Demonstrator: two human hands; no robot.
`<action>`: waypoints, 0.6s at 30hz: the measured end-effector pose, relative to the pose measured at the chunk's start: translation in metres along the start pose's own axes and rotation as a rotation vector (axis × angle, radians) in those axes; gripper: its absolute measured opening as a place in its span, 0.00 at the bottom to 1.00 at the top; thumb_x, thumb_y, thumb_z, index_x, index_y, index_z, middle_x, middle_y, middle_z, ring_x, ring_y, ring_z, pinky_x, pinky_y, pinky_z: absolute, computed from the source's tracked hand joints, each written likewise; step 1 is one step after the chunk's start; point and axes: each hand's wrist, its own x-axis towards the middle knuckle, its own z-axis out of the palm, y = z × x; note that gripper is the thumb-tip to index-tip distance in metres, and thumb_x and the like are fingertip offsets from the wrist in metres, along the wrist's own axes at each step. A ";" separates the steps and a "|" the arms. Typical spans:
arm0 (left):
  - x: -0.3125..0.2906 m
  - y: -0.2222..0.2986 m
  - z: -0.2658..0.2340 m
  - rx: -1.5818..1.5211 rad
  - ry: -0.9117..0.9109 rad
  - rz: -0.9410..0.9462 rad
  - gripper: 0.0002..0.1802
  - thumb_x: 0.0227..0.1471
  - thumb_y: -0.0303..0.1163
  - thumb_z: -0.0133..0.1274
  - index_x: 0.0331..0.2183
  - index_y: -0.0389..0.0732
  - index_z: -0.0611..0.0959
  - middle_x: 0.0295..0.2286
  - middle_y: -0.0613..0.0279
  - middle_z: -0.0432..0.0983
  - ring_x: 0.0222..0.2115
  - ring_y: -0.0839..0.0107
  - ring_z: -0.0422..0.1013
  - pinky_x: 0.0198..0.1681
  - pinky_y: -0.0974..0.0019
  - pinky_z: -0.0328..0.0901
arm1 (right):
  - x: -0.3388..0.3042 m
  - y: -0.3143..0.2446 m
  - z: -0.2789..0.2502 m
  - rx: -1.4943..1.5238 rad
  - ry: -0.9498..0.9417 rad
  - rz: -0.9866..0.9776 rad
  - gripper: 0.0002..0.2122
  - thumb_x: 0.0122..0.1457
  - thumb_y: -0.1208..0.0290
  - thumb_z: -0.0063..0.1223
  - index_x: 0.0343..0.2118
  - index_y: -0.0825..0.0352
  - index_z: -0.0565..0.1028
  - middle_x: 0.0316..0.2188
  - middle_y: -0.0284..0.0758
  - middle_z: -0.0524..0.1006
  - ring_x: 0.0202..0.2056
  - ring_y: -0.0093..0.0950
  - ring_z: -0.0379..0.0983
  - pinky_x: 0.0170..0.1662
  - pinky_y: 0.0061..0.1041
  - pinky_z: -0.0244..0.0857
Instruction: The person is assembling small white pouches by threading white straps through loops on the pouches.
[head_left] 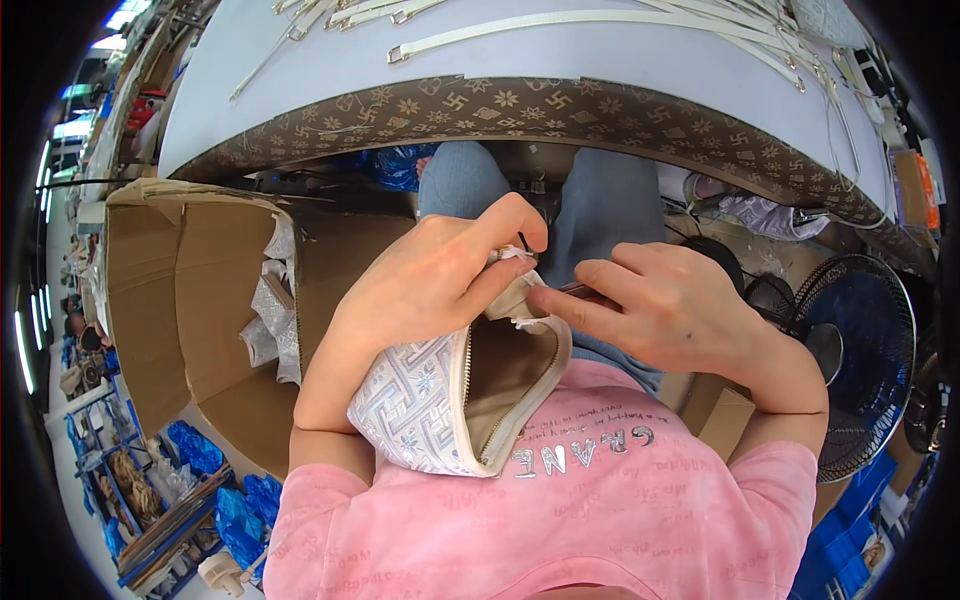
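Pinching blue-and-white patterned pouch [410, 405] at its cream end with thumb and forefinger of left hand [435, 265]. Gripping thin dark item [580, 290] in right hand [665, 300], fingertips right at that same end; can't tell what kind, mostly hidden by fingers. Holding pouch over the lap, up against pink shirt [640, 530], mouth gaping, with zipper teeth [467, 385] along the edges and beige lining [505, 365] showing. Printed across shirt front in large silver capitals [553, 460], plus rows of smaller, fainter lettering, partly too pale to read. Seated in blue jeans [462, 180], knees at front of pale worktop [300, 70]. Topped with loose white straps [560, 30] with metal buckles; edged in brown covering [540, 108] with pale star and geometric motifs. Flanked at left by open cardboard box [235, 300] with patterned pieces [275, 305] inside, at right by black fan [865, 360]. Seeing blue plastic bags [245, 505] at lower left.
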 end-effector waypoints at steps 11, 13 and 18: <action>-0.004 -0.017 -0.004 -0.007 0.026 0.177 0.06 0.49 0.20 0.56 0.34 0.37 0.80 0.34 0.56 0.77 0.30 0.59 0.76 0.33 0.63 0.70 | -0.006 -0.001 0.019 0.984 -0.011 0.469 0.15 0.60 0.71 0.54 0.51 0.65 0.77 0.29 0.34 0.79 0.29 0.24 0.75 0.32 0.22 0.68; -0.002 -0.017 -0.004 -0.012 0.013 0.210 0.07 0.48 0.19 0.56 0.33 0.37 0.81 0.35 0.56 0.76 0.31 0.59 0.76 0.34 0.62 0.70 | -0.013 -0.010 0.032 1.266 -0.026 0.498 0.14 0.64 0.69 0.51 0.50 0.69 0.77 0.30 0.34 0.79 0.30 0.21 0.73 0.33 0.22 0.66; -0.004 -0.004 -0.004 -0.024 -0.039 0.138 0.13 0.41 0.16 0.58 0.32 0.40 0.82 0.38 0.58 0.74 0.31 0.63 0.76 0.31 0.67 0.71 | -0.016 -0.016 0.037 1.582 0.011 0.529 0.22 0.68 0.58 0.47 0.50 0.77 0.75 0.27 0.34 0.77 0.28 0.21 0.70 0.33 0.22 0.65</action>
